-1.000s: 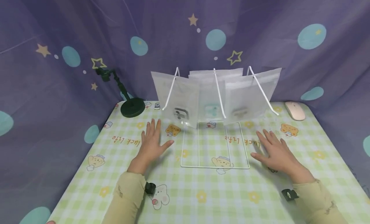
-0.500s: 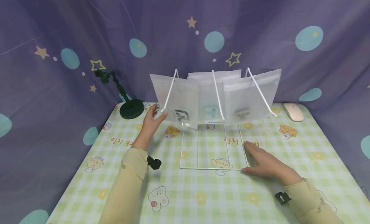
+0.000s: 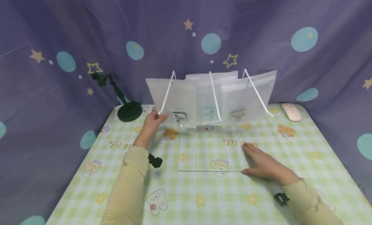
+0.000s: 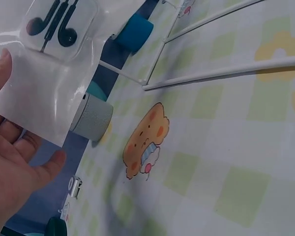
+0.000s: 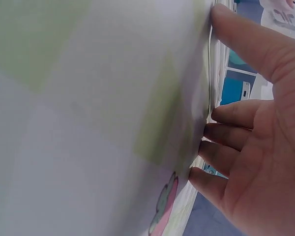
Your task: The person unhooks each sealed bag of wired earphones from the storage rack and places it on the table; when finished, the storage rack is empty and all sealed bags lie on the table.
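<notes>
A white wire display rack [image 3: 213, 170] stands on the table, with clear plastic bags hung on its three prongs. In the left bag [image 3: 186, 97], wired earphones [image 4: 59, 22] show through the plastic. My left hand [image 3: 151, 123] pinches this bag's lower left edge, thumb in front and the other fingers mostly hidden behind it. At the rack's front right corner, my right hand [image 3: 264, 163] rests with fingers extended, fingertips against the table and base wire. The middle bag [image 3: 208, 97] holds something teal and the right bag [image 3: 247, 96] something brownish, both blurred.
A dark round-based stand [image 3: 129, 111] is at the back left, and a pale pink mouse [image 3: 291, 112] at the back right. Behind the left bag, the left wrist view shows a grey cylinder [image 4: 92, 118] and a blue object [image 4: 133, 33]. A curtain [image 3: 162, 31] closes the back.
My left hand has reached forward to the left bag and taken its edge; the bag has turned slightly. My right hand has moved left onto the rack's front right corner.
</notes>
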A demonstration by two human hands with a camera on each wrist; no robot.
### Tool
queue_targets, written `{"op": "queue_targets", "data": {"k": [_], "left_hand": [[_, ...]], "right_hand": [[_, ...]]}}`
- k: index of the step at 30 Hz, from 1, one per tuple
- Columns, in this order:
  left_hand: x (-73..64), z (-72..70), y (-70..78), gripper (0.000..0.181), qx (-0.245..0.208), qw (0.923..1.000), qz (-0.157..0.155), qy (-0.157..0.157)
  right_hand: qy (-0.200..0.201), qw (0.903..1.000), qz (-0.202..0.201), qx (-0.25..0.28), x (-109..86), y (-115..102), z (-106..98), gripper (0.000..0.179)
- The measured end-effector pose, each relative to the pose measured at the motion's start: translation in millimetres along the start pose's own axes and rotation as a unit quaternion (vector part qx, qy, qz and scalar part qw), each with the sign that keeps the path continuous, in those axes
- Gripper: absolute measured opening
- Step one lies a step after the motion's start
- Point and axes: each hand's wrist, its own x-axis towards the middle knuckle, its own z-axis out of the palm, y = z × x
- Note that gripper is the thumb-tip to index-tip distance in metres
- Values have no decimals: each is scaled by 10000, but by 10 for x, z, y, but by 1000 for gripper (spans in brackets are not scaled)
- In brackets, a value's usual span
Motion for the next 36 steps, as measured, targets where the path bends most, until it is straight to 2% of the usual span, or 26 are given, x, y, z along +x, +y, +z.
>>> {"op": "queue_targets", "data": {"k": [6, 12, 17, 20, 24, 30, 36], "left_hand": [[-65, 16, -39, 38, 131, 9997, -181, 84], [-165, -2, -74, 32, -168, 9995, -259, 7], [-315, 7, -32, 34, -424, 9989, -123, -151], [-398, 14, -27, 32, -727, 9972, -41, -184], [-491, 28, -67, 28, -1013, 9948, 100, -76], [-682, 43, -56, 26, -990, 9942, 423, 73], [-889, 29, -43, 19, -1168, 9919, 477, 132]], "right_hand": [[26, 10000, -85, 13, 2, -8, -15, 99], [-30, 9999, -93, 40, 1, -25, -32, 98], [-47, 9999, -75, 50, 0, -26, -39, 97], [-53, 10000, -72, 40, -5, -18, -36, 97], [-69, 9999, -72, 90, -11, -3, -32, 97], [-22, 9998, -99, 144, -15, 10, -22, 98], [61, 9997, -194, 146, -10, 7, -20, 96]]}}
